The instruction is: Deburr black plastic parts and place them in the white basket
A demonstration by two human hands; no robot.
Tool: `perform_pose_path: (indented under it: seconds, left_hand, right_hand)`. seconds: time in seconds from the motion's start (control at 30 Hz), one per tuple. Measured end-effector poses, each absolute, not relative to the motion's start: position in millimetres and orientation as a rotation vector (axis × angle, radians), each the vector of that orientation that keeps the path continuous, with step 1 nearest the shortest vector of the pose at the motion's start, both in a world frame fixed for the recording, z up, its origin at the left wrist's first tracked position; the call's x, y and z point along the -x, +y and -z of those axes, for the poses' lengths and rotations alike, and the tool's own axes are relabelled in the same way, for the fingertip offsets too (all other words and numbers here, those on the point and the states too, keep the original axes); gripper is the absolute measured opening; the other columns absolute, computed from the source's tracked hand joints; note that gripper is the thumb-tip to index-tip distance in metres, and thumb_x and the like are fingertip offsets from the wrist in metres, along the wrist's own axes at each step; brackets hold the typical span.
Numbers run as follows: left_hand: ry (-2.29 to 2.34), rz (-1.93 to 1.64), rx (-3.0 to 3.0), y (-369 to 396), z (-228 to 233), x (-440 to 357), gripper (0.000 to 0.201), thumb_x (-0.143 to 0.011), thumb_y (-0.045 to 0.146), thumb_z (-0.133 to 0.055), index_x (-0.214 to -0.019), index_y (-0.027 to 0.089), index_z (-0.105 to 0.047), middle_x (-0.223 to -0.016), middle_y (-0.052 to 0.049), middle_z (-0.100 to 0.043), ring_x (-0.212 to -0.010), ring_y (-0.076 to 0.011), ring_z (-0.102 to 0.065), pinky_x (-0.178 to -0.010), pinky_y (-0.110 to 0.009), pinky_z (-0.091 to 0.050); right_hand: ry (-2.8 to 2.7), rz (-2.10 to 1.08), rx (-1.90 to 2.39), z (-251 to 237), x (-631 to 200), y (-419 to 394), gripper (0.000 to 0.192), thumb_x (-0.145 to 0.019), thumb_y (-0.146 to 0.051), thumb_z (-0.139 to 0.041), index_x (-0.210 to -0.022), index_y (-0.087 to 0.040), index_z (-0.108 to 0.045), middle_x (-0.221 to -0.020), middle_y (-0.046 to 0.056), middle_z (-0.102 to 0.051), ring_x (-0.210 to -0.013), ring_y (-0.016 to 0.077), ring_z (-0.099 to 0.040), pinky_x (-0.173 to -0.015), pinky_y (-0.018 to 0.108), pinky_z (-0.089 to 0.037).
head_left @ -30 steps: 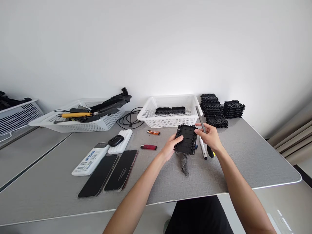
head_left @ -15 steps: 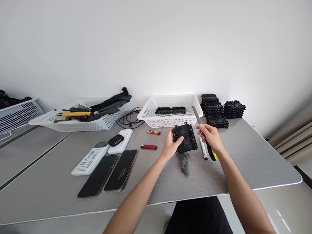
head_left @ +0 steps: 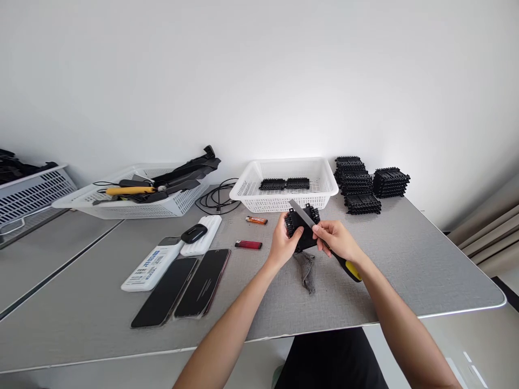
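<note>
Since 0.5 s ago, file blade swings from right of the black plastic part (head_left: 300, 233) to lie across its top. Part is held above the bench (head_left: 405, 259), over a grey cloth (head_left: 307, 268). Left hand (head_left: 284, 243) grips its left edge, fingers closed. Right hand (head_left: 334, 239) is closed on the file (head_left: 320, 237), yellow-tipped handle trailing right. White basket (head_left: 284, 183) sits behind; two lighters (head_left: 251, 232) left.

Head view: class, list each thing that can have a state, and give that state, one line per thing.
black plastic part: held up in left hand
file: gripped by right hand, laid across the part
white basket: holds two black parts
phones: screens dark
grey cloth: crumpled on table
</note>
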State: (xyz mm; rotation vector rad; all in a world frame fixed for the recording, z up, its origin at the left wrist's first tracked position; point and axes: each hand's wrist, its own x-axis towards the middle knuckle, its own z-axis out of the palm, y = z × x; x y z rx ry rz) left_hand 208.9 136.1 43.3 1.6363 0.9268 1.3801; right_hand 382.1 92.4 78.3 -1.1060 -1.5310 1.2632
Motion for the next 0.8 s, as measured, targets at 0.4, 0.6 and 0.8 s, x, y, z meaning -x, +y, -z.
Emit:
perform_pose_path:
  seconds: [0.4, 0.6, 0.8]
  left_hand:
    - [0.945, -1.44, -1.637, 136.3, -40.9, -210.0, 0.036, -0.079, 0.026, -0.066, -0.111, 0.021, -0.052, -0.102, -0.005, -0.065, -0.097, -0.021, -0.063, -0.09, -0.035, -0.047]
    - [0.957, -1.422, -1.611, 139.2, -38.4, -208.5, 0.038, -0.079, 0.029, -0.067, -0.113, 0.02, -0.051, -0.103, -0.007, -0.065, -0.098, -0.0228, -0.063, -0.091, -0.038, -0.047]
    - [1.009, -1.4, -1.635, 141.4, -37.7, -206.8, 0.038, -0.079, 0.03, -0.067, -0.112, 0.021, -0.051, -0.101, -0.007, -0.065, -0.097, -0.023, -0.063, -0.09, -0.038, -0.047]
  right_hand:
    - [-1.52, -1.156, 1.241, -74.4, -375.8, 93.5, 0.035, -0.089, -0.048, -0.05, -0.069, -0.018, -0.053, -0.047, -0.002, -0.055, -0.031, 0.0077, -0.038, -0.034, 0.019, -0.027]
    - [-1.5, -1.069, 1.312, -73.9, -377.9, 94.7, 0.035, -0.088, -0.047, -0.049, -0.068, -0.018, -0.053, -0.047, -0.002, -0.055, -0.032, 0.0079, -0.038, -0.034, 0.02, -0.026]
    - [-1.515, -0.993, 1.348, -73.1, -379.0, 96.2, 0.035, -0.089, -0.045, -0.048, -0.068, -0.018, -0.054, -0.047, -0.001, -0.055, -0.034, 0.0085, -0.039, -0.037, 0.02, -0.029]
